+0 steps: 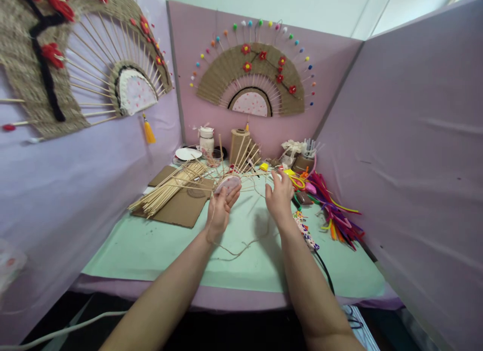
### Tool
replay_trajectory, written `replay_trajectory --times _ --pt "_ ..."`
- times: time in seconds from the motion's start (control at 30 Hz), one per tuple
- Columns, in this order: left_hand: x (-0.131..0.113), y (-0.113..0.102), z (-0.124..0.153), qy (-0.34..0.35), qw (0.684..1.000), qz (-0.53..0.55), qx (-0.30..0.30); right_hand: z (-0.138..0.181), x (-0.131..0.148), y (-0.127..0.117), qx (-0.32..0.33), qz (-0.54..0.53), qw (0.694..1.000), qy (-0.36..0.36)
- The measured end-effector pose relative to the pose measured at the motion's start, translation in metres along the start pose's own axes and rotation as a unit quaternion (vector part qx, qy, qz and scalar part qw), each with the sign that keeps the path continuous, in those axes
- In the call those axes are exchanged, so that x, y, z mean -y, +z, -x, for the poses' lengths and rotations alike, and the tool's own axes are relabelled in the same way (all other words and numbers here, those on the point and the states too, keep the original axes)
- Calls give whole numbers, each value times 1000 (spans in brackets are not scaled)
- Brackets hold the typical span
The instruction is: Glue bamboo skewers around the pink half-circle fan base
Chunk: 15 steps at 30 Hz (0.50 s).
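In my left hand is the small half-round base of a fan, pale pink with spots, gripped at its lower edge. Thin wooden sticks spread out from this base to the left, upward and to the right. My right hand is by the ends of the right-hand sticks, its fingers bent and the thumb a little apart. Natural twine hangs in a loose loop between my two hands and passes up to the right fingers, which partly hide it.
Loose sticks lie on cardboard at left. Behind stand a white bottle and a twine spool. Coloured pipe cleaners and a patterned glue gun with a cord lie right. Finished fans hang on the partitions.
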<state>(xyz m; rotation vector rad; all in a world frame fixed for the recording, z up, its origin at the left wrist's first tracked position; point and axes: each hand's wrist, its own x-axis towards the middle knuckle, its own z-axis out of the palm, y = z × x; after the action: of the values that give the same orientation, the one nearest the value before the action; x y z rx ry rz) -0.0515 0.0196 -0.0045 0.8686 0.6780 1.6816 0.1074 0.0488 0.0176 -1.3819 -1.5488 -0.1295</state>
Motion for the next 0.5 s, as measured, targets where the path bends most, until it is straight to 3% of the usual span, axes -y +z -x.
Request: replay_trajectory --times 0.07,0.13,0.23,0.33,0.5 --pt "3 2 3 28 999 -30 25 14 24 -3 11 -90 992 -87" --pt "5 3 7 53 995 -64 52 27 46 -5 5 -156 980 -121" --pt "8 2 12 106 983 -130 71 37 64 -7 -20 -208 971 -113" --pt "9 0 13 145 969 -184 81 37 64 -7 -35 -245 964 -95" --pt "9 -9 6 208 934 -272 102 35 55 -5 21 -310 950 -21"
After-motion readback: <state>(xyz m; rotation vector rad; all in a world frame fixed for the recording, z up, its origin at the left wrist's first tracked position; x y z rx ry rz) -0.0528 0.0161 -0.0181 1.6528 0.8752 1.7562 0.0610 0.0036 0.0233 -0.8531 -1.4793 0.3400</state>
